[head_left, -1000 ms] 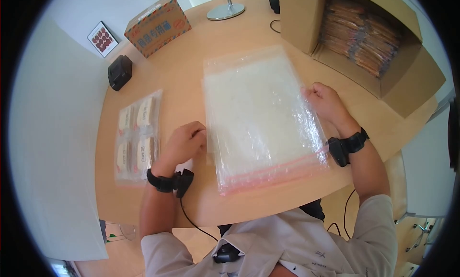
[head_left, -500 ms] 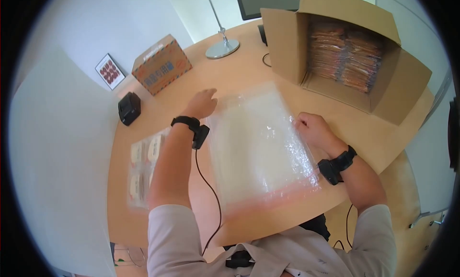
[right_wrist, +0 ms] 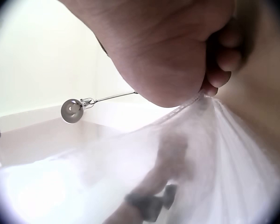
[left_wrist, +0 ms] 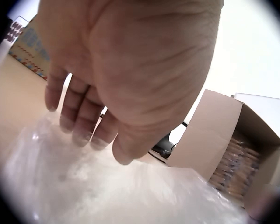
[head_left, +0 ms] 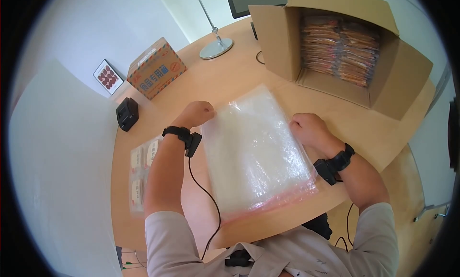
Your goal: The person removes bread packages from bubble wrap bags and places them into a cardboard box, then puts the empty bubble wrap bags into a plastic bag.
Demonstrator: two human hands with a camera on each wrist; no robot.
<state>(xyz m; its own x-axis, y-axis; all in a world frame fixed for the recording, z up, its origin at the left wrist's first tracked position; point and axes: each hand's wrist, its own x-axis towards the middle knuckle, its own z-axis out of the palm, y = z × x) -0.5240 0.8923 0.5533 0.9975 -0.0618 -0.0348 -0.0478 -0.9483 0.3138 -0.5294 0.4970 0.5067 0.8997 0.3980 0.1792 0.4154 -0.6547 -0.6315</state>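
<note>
A large clear plastic bag, with a pinkish strip along its near edge, lies on the table in front of the person. At its far left corner the left hand holds the edge with bent fingers. In the left wrist view the fingertips and thumb meet the plastic at that edge. The right hand pinches the right side of the bag. The right wrist view shows the film drawn into folds up to those curled fingers. Part of the bag's left side is behind the left hand.
Left of the left forearm lies a clear pack of labelled packets, partly hidden. Beyond stand a black device, a printed carton and a lamp base. At back right, an open carton holds stacked packets.
The left hand has moved from the bag's left side up to its far left corner, reaching past it and then settling with fingers bent. The right hand keeps its grip on the right edge.
</note>
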